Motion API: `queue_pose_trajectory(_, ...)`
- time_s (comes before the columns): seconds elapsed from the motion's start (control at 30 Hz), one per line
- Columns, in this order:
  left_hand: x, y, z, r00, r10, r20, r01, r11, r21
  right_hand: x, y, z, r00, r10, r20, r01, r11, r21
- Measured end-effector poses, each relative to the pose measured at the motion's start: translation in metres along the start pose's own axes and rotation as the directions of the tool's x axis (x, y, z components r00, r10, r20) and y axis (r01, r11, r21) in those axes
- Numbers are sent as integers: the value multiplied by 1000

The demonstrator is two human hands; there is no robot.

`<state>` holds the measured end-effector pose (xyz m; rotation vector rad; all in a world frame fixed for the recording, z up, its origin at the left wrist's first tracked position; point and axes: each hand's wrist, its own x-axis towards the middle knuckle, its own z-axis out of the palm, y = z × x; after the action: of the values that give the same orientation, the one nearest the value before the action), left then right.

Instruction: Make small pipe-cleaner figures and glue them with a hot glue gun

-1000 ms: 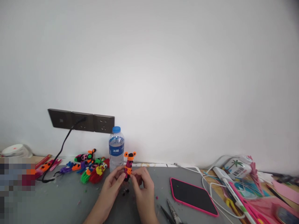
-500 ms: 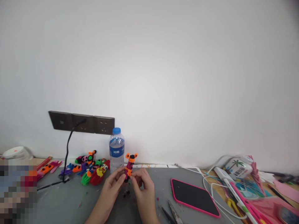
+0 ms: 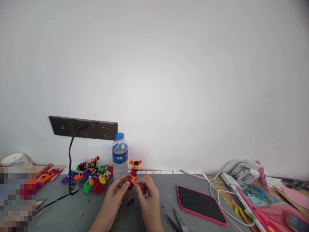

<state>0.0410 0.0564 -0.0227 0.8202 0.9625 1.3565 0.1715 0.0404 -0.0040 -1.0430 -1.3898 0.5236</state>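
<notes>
Grey surface (image 3: 72,212) against a plain white wall, little pipe-cleaner figure (image 3: 133,172) held upright just right of the water bottle (image 3: 120,155), pinched by left hand (image 3: 117,190) and right hand (image 3: 147,192), fingers curled closed round it

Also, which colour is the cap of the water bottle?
Blue. The cap of the water bottle shows in the head view.

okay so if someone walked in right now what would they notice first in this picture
Probably the small orange and magenta pipe-cleaner figure, pinched upright between the left hand and right hand at the bottom centre of the grey table. Next, the bright pile of finished figures to the left, beside a water bottle. A phone in a pink case lies face up to the right.
</notes>
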Motion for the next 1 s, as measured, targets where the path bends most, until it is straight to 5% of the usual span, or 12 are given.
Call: queue_pose_trajectory(1.0, -5, 13, 4, 999, -48, 1, 48, 998, 39, 2, -2, -1, 1000, -20, -2, 20, 1000, -15)
